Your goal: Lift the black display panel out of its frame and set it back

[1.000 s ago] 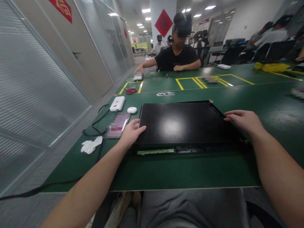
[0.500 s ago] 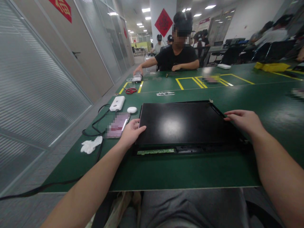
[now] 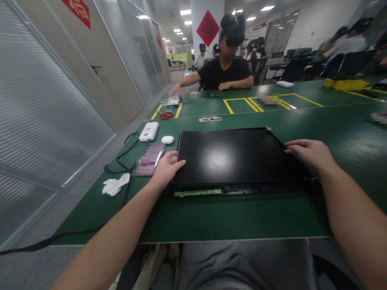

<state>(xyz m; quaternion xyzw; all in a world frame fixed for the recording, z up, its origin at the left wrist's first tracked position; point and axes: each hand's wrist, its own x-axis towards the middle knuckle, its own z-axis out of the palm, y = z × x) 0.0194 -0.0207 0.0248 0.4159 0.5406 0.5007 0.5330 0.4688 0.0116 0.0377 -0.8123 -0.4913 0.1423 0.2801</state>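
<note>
A dark, glossy LCD panel (image 3: 236, 165) lies face up on a shallow black frame (image 3: 274, 139), and the ceiling light reflects in it. My left hand (image 3: 167, 168) grips the panel's left edge, thumb on top and fingers at the side, partly hidden. At the opposite side, my right hand (image 3: 313, 155) pinches the right edge of the frame between thumb and fingers; the exact contact is hard to see. Along the near side of the frame runs a narrow green circuit board (image 3: 198, 193).
Left of the panel are a phone (image 3: 149, 159), a white earbud case (image 3: 167, 139), a white power bank (image 3: 149, 131) with a black cable, and a crumpled tissue (image 3: 115, 185). Red-handled scissors (image 3: 166, 115) lie farther back. Across the table (image 3: 236, 223) sits another person (image 3: 225, 74).
</note>
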